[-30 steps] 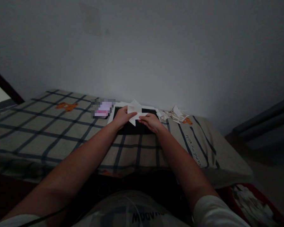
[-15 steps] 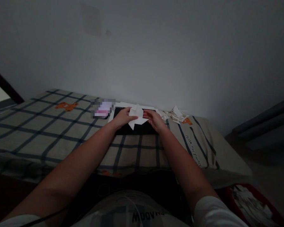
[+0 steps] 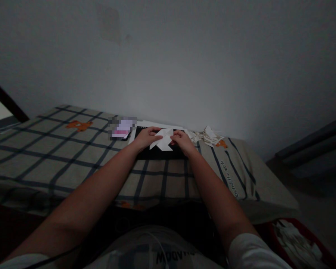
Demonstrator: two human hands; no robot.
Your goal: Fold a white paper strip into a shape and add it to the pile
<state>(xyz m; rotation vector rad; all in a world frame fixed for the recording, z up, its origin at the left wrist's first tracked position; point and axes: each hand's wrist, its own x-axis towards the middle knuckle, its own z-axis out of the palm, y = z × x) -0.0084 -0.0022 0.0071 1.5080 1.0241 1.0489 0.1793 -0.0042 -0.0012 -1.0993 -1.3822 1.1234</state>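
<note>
A piece of folded white paper with pointed corners is held up between my two hands. My left hand pinches its left side, thumb on the near face. At its right edge my right hand grips it between thumb and fingers. Beneath the paper lies a black board or notebook with a row of small holes along its far edge. White sheets stick out behind the board, against the wall.
A pile of folded white paper pieces lies to the right. Left of the board is a phone, its screen blurred. A checked cloth covers the table. On the floor at lower right, a red container holds more pale pieces.
The folded paper has turned in my hands, so its points lie differently. My right fingers have closed in on its right edge; my left hand has barely moved.
</note>
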